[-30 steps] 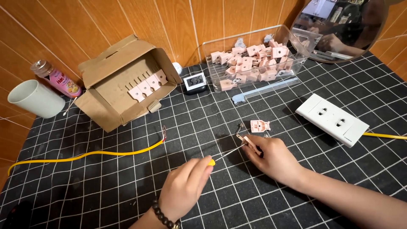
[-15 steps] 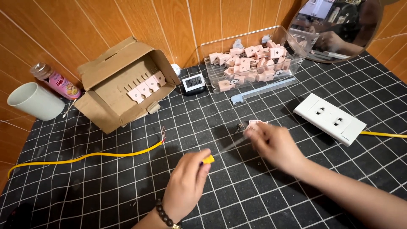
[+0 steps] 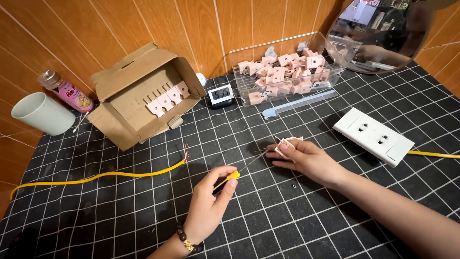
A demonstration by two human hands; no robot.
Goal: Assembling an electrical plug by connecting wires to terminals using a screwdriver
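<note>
Two hands are held mid-bench over open gridded mat: left hand (image 3: 207, 207) pinched on a yellow-handled screwdriver (image 3: 229, 178), right hand (image 3: 306, 158) clamped on a small pink socket part (image 3: 288, 142), cardboard box (image 3: 143, 96) well apart.

Matt cardboard box (image 3: 143, 96), clear glossy plastic bin (image 3: 287, 72), grid-printed mat (image 3: 297, 216)

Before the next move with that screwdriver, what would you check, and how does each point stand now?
1. Left hand holds screwdriver by its yellow handle: ok.
2. Right hand pinches the pink part: ok.
3. Screwdriver tip seated in the part: cannot tell, too small.
4. Yellow cable lies apart from both hands: ok.
5. White socket lies apart from the right hand: ok.
</note>
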